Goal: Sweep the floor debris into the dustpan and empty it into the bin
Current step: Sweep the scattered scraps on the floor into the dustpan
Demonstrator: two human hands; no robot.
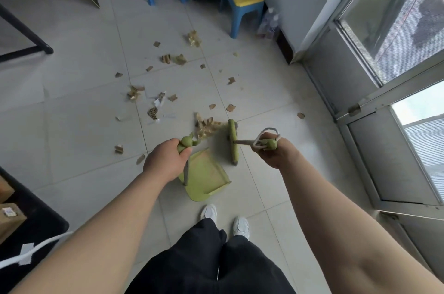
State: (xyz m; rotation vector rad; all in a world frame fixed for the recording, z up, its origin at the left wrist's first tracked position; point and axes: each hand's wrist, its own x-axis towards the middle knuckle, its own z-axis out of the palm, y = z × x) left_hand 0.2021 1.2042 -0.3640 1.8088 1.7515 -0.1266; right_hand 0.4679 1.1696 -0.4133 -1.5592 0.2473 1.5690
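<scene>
Left hand [165, 161] wraps the handle of a green dustpan [206, 173] planted on the tile floor [84, 125] facing a cardboard-scrap pile [206, 126], while right hand [274, 151] fists the broom [232, 142], w/ head beside the pile, apparently to sweep it in; no bin visible.

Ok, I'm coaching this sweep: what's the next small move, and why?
Probably the right hand should draw the broom in, pushing the debris pile into the dustpan that the left hand holds: the pile lies just beyond its open edge, beside the broom head.
</scene>
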